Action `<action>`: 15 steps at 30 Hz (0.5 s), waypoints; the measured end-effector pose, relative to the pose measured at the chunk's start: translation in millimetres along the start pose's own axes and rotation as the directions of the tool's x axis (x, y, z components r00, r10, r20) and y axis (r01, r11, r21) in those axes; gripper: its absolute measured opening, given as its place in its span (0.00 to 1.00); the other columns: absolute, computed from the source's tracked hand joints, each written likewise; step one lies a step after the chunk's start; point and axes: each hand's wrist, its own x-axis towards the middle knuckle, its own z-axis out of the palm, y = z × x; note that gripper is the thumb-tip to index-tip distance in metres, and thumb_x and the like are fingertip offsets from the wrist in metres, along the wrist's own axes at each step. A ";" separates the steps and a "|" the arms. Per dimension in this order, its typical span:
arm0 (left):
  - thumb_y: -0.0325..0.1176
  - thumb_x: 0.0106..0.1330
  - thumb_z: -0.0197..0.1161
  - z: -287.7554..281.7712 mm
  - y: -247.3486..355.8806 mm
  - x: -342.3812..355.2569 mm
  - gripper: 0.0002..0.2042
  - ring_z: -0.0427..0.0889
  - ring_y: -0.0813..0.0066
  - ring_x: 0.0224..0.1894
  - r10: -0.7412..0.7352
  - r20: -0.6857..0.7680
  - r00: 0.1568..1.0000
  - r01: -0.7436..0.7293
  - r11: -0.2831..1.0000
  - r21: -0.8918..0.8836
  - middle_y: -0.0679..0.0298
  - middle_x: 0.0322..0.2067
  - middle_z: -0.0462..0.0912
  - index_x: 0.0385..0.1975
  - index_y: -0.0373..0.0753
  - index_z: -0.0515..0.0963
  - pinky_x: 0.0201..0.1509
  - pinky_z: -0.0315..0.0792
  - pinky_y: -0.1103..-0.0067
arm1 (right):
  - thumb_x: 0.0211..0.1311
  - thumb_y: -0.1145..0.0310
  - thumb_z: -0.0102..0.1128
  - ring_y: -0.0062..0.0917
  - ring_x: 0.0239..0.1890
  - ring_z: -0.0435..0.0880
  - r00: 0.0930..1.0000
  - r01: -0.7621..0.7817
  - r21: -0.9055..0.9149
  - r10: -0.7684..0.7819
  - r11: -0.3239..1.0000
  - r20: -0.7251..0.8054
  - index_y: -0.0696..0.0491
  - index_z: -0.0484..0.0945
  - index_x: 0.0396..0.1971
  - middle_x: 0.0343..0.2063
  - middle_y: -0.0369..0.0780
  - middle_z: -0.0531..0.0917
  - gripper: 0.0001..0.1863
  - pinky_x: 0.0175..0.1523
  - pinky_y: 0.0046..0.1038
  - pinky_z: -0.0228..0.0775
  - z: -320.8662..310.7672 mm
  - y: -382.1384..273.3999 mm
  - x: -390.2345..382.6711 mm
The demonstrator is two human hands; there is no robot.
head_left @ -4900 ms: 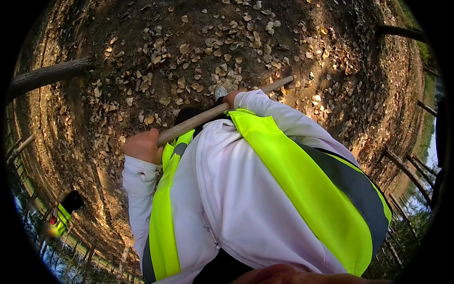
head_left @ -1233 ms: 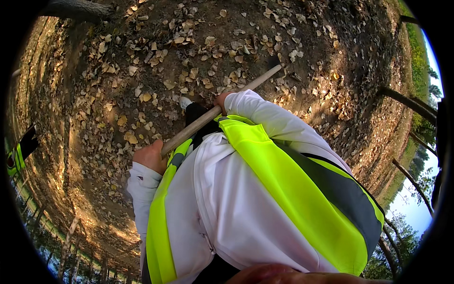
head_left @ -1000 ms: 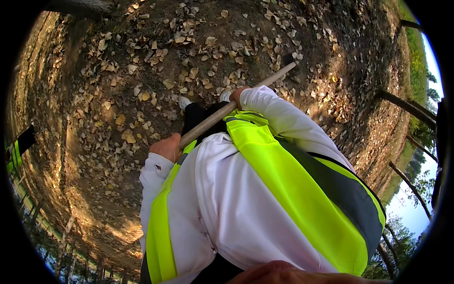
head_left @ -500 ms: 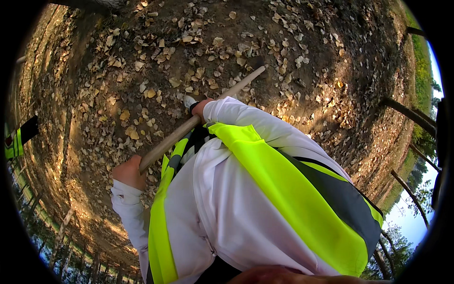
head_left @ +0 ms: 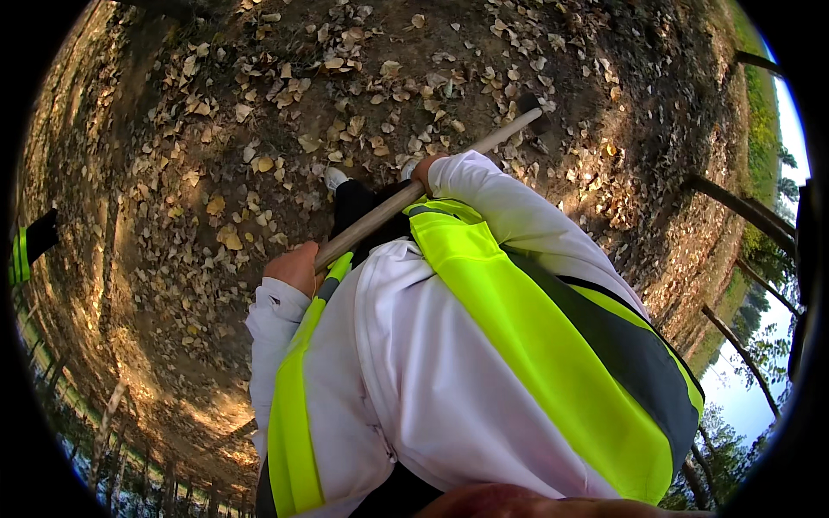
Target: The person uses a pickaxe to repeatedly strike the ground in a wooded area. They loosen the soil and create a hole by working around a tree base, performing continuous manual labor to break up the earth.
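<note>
A long pale wooden handle [head_left: 371, 221] runs slantwise in front of my body, from lower left to upper right. My left hand [head_left: 294, 267] is closed round its near end. Further up, my right hand [head_left: 425, 171] grips the shaft, partly covered by my white sleeve. Something small and dark [head_left: 532, 107] shows at the handle's far end, over the leafy ground; its kind cannot be made out. Two white shoe tips, a left one [head_left: 336, 178] and a right one partly hidden by the right hand, show beyond the handle.
Dry fallen leaves [head_left: 229, 236] lie scattered over brown soil. Leaning tree trunks [head_left: 741, 205] stand at the right, with green growth behind. At the far left edge, part of another person's dark and yellow-green clothing [head_left: 34, 246] shows. More trunks rise at lower left.
Both my hands and the handle have shifted to the right, the far end reaching further right and slightly up. My dark trouser leg and both shoes now show more.
</note>
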 end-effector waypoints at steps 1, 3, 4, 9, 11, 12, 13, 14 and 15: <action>0.30 0.39 0.58 -1.5 -3.8 -9.2 0.13 0.71 0.55 0.23 -0.046 -0.002 0.999 0.046 0.999 0.016 0.56 0.17 0.71 0.25 0.39 0.64 0.25 0.64 0.68 | 0.30 0.65 0.56 0.31 0.38 0.70 0.999 0.038 0.003 -0.038 0.999 -0.038 0.42 0.71 0.31 0.30 0.36 0.74 0.19 0.43 0.33 0.59 -0.9 -11.8 4.3; 0.30 0.39 0.58 -12.8 -9.7 -39.6 0.13 0.71 0.55 0.23 -0.145 -0.009 0.989 0.146 0.988 0.051 0.56 0.17 0.71 0.26 0.40 0.65 0.25 0.64 0.68 | 0.29 0.65 0.56 0.31 0.37 0.71 0.983 0.150 0.027 -0.147 0.988 -0.108 0.43 0.71 0.30 0.29 0.36 0.74 0.18 0.42 0.33 0.59 -7.0 -47.4 9.6; 0.30 0.38 0.59 -20.1 -10.7 -56.4 0.14 0.71 0.56 0.22 -0.188 -0.002 0.982 0.187 0.982 0.038 0.56 0.16 0.71 0.27 0.40 0.65 0.24 0.64 0.68 | 0.30 0.64 0.56 0.30 0.38 0.70 0.978 0.183 0.051 -0.177 0.982 -0.112 0.41 0.71 0.31 0.30 0.35 0.74 0.19 0.43 0.33 0.58 -13.0 -67.5 9.0; 0.28 0.34 0.60 -49.3 -11.6 -96.2 0.12 0.70 0.57 0.20 -0.191 -0.191 0.963 0.223 0.960 0.166 0.56 0.14 0.70 0.20 0.39 0.65 0.22 0.63 0.70 | 0.33 0.60 0.56 0.29 0.42 0.68 0.952 0.300 0.076 -0.294 0.951 -0.083 0.42 0.68 0.36 0.35 0.35 0.72 0.22 0.44 0.32 0.57 -27.7 -113.6 8.1; 0.26 0.33 0.60 -48.7 -13.5 -93.6 0.13 0.71 0.58 0.20 -0.160 -0.205 0.966 0.202 0.957 0.208 0.56 0.14 0.70 0.21 0.39 0.65 0.21 0.64 0.70 | 0.30 0.64 0.56 0.28 0.37 0.71 0.950 0.290 0.070 -0.278 0.955 -0.141 0.41 0.71 0.29 0.28 0.35 0.74 0.17 0.41 0.30 0.60 -28.7 -112.9 4.3; 0.26 0.34 0.60 -46.7 -12.6 -91.5 0.13 0.71 0.58 0.20 -0.154 -0.202 0.967 0.192 0.964 0.186 0.56 0.14 0.70 0.21 0.39 0.65 0.21 0.64 0.70 | 0.30 0.64 0.56 0.28 0.37 0.71 0.957 0.272 0.051 -0.265 0.961 -0.114 0.41 0.71 0.29 0.28 0.35 0.74 0.17 0.41 0.30 0.60 -26.1 -109.5 5.8; 0.27 0.34 0.60 -42.5 -10.8 -87.2 0.12 0.71 0.58 0.20 -0.146 -0.197 0.969 0.179 0.970 0.165 0.56 0.14 0.70 0.21 0.39 0.65 0.21 0.64 0.70 | 0.30 0.64 0.56 0.28 0.37 0.71 0.964 0.254 0.033 -0.251 0.967 -0.087 0.42 0.71 0.29 0.29 0.35 0.74 0.17 0.41 0.31 0.60 -24.9 -104.4 9.2; 0.27 0.34 0.60 -40.4 -7.7 -80.2 0.12 0.71 0.58 0.20 -0.129 -0.188 0.974 0.158 0.976 0.149 0.56 0.14 0.70 0.20 0.39 0.65 0.21 0.64 0.70 | 0.30 0.64 0.57 0.29 0.37 0.71 0.972 0.230 0.023 -0.228 0.973 -0.063 0.42 0.71 0.29 0.29 0.36 0.74 0.17 0.41 0.31 0.61 -25.2 -96.3 8.9; 0.28 0.35 0.59 -33.5 -7.1 -74.8 0.12 0.71 0.58 0.20 -0.127 -0.178 0.976 0.152 0.979 0.134 0.56 0.14 0.70 0.20 0.39 0.65 0.22 0.64 0.70 | 0.30 0.65 0.57 0.29 0.37 0.71 0.977 0.206 0.013 -0.205 0.978 -0.063 0.42 0.71 0.29 0.29 0.36 0.74 0.17 0.41 0.31 0.61 -24.5 -88.7 7.6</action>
